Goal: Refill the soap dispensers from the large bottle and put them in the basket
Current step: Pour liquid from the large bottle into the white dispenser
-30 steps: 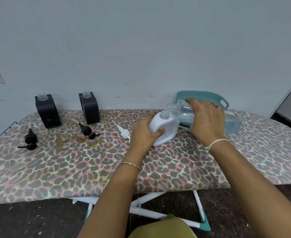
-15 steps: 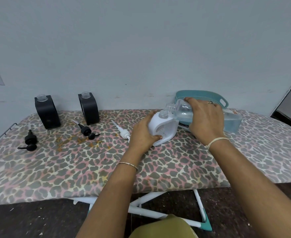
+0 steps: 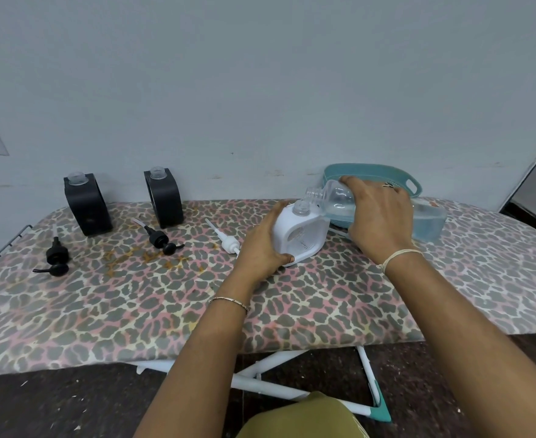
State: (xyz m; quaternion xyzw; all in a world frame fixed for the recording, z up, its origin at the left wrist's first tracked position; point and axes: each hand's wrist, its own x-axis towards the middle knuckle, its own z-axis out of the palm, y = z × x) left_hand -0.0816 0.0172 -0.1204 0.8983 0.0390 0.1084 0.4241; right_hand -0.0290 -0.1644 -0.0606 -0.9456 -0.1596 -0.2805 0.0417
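A person's left hand (image 3: 262, 248) is gripping a white, rounded-square plastic soap dispenser (image 3: 301, 233), fingers wrapped around its left side, tilting it on a leopard-print padded tabletop (image 3: 134, 298). The right hand (image 3: 378, 216) is closing its fingers over a large clear plastic bottle of pale blue liquid (image 3: 336, 200), laid nearly flat with its open neck just above the dispenser's mouth. A teal oval plastic basket (image 3: 412, 181) is sitting behind the bottle against the wall. Two black dispensers (image 3: 88, 205) are standing uncapped at left, their black pumps (image 3: 56, 256) and a white pump (image 3: 227, 240) lying nearby.
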